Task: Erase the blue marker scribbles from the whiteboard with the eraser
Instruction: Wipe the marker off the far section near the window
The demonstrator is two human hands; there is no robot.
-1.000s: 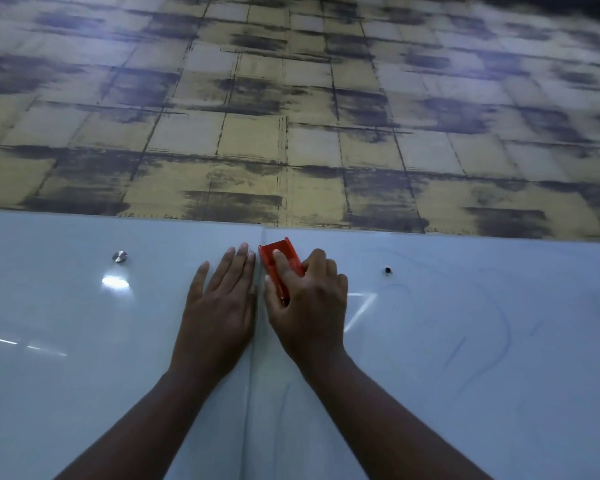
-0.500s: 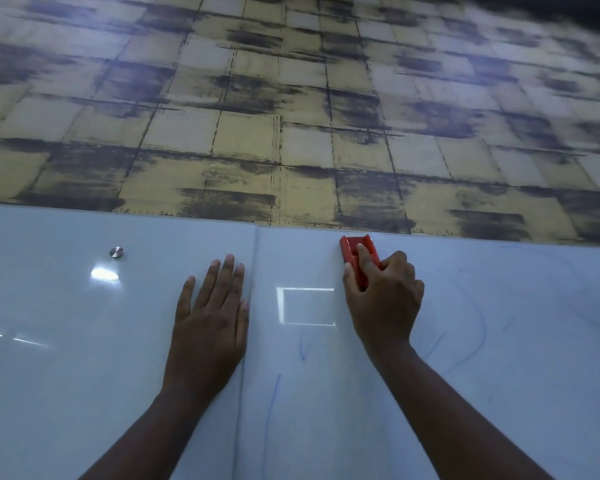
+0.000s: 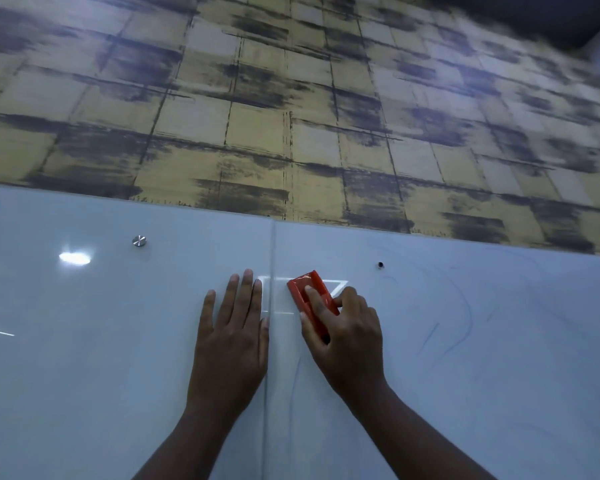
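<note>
Head view: red eraser (image 3: pixel 313 299) pressed flat on the whiteboard (image 3: pixel 465 393), just right of the vertical panel seam (image 3: pixel 270 341), near the top edge. Gripped by the right hand (image 3: pixel 347 337) — fingers (image 3: pixel 314 301) curled over the top, thumb on the near side, index laid along its back. Left hand (image 3: pixel 231 344) flat on the board just left of the seam, fingers straight and close together, holding nothing, bracing.

Blue scribbles (image 3: pixel 461 327) faint but left: long curved strokes well to the right of the eraser, a short slash at (image 3: pixel 429 336), plus a thin line below the right hand near the seam (image 3: pixel 296 379).

To do it well, imo: keep the felt face fully flat, no tilting onto an edge; even pressure w/ overlapping passes; sweep right across the curves, then down along the seam line. Watch the small dark fixing (image 3: pixel 380 264) — likely to snag the eraser. Faint marks + glare from the light reflection (image 3: pixel 74 257) make leftovers easy to miss, so check from an angle.
</note>
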